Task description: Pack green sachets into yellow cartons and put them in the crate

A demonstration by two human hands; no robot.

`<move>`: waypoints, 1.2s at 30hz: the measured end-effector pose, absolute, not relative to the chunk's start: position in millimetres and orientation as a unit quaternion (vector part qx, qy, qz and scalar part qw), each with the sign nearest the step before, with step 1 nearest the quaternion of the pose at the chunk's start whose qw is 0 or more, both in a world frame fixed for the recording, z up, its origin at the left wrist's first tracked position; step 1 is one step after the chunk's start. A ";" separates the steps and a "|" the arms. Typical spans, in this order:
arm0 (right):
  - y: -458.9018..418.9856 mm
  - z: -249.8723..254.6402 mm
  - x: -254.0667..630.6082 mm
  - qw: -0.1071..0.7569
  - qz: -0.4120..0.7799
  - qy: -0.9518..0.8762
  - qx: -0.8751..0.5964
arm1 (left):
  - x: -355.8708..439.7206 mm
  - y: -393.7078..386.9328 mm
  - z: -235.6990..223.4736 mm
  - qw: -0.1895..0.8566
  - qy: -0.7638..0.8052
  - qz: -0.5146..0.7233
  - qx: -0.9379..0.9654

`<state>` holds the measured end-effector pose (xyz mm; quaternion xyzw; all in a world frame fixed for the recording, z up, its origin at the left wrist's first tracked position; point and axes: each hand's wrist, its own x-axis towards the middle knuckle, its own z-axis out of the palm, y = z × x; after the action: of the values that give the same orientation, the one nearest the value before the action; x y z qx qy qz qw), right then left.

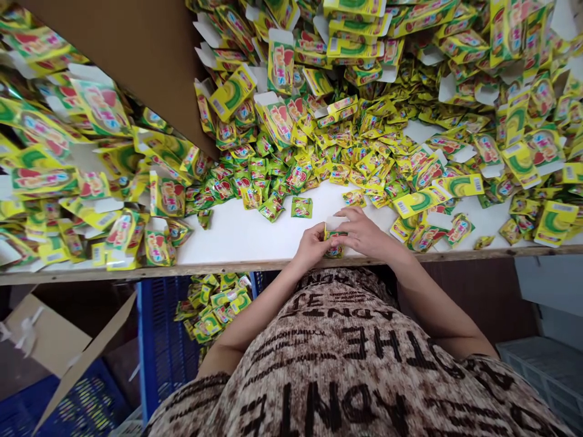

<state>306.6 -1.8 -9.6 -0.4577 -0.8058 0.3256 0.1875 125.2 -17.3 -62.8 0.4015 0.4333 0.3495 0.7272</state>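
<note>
Candy carton, small and yellow-green with a white flap, sits between the two hands at the near edge of the white tabletop in the head view. The left hand pinches its left side, fingers closed on it; the right hand grips it from the right, fingers bent over it and partly hiding it. Just beyond the left hand lies a single loose packet. Farther out from the grip spreads a pile of small packets, with stacked cartons behind. To the right of the grip, more cartons lie flat or tilted. Well to its left, past bare tabletop, is a carton heap beside a brown cardboard panel. Below and left of the grip stands a blue crate.
</note>
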 end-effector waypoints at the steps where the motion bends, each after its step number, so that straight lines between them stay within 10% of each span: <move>1: -4.9 -11.1 306.7 0.205 0.341 -0.793 -0.461 | 124.4 -17.7 -61.8 0.727 0.434 0.349 0.401; 7: -24.4 -24.4 304.9 0.430 0.538 -0.452 -0.567 | 117.5 -21.5 -43.9 0.798 0.387 0.340 0.313; 14: -21.2 -20.1 292.6 0.335 0.767 -0.218 -0.502 | 107.5 -12.2 -28.0 0.817 0.416 0.301 0.261; 27: -18.2 -17.9 286.7 0.382 0.705 -0.259 -0.538 | 108.8 -9.2 -34.5 0.819 0.421 0.332 0.203; 36: -13.4 -31.0 291.4 0.407 0.653 -0.325 -0.550 | 116.7 -6.0 -46.4 0.640 0.503 0.410 0.411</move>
<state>291.4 -13.4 -31.0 -0.5502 -0.3247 0.6526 0.4073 116.7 -6.0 -46.4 0.4110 0.5031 0.4104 0.6399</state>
